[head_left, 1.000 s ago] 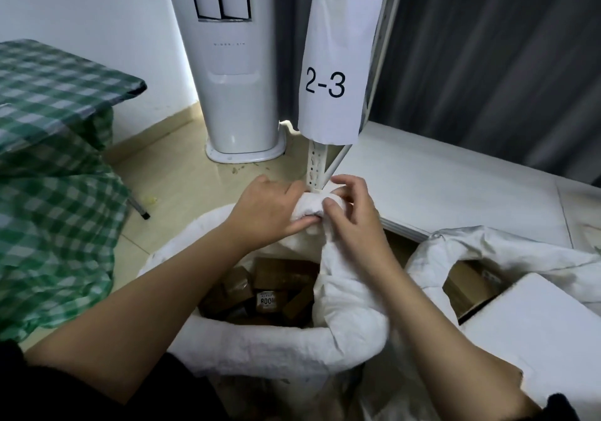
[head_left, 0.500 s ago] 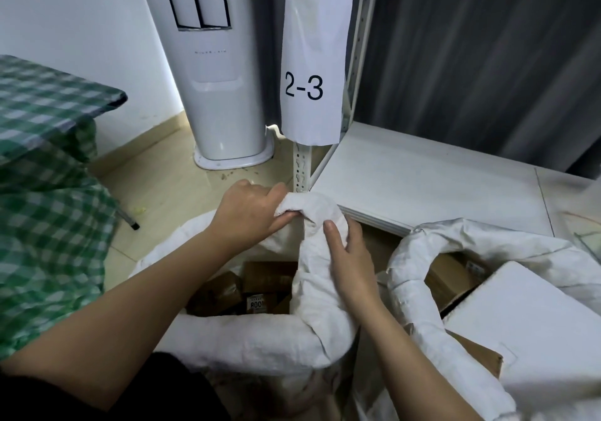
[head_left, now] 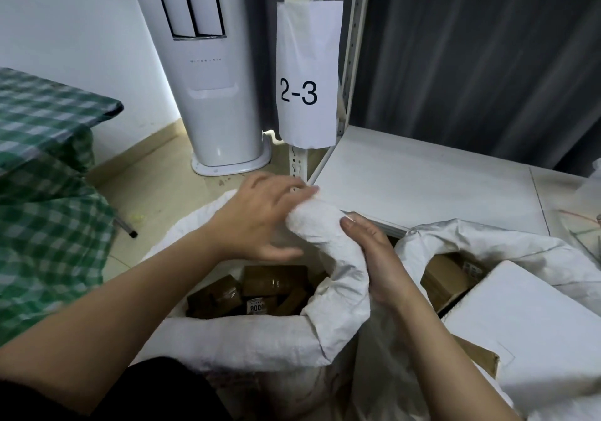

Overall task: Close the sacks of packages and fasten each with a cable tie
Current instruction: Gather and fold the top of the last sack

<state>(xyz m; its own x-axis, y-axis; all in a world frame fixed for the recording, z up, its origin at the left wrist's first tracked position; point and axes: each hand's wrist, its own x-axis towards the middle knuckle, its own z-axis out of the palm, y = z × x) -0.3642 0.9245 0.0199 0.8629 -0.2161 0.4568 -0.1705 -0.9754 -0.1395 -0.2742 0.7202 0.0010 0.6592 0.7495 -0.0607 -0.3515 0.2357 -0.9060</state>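
Observation:
A white woven sack (head_left: 247,339) stands open in front of me, with several brown taped packages (head_left: 260,284) inside. Its rolled rim rises in a bunched fold (head_left: 325,235) at the far right side. My right hand (head_left: 377,264) is wrapped around that fold from the right. My left hand (head_left: 260,219) rests against the fold's top with its fingers spread and loose. A second white sack (head_left: 487,241) lies open to the right, holding cardboard boxes (head_left: 448,277) and a white box (head_left: 533,326). No cable tie shows in either hand.
A white shelf board (head_left: 422,176) lies beyond the sacks, with a slotted upright (head_left: 296,160) carrying a paper label "2-3" (head_left: 305,75). A standing air conditioner (head_left: 211,79) is behind on the left. A green checked cloth (head_left: 45,173) covers a table at the far left.
My right hand slid down from the fold's top to grip it lower on its right side. My left hand loosened from a closed pinch to spread fingers on the top.

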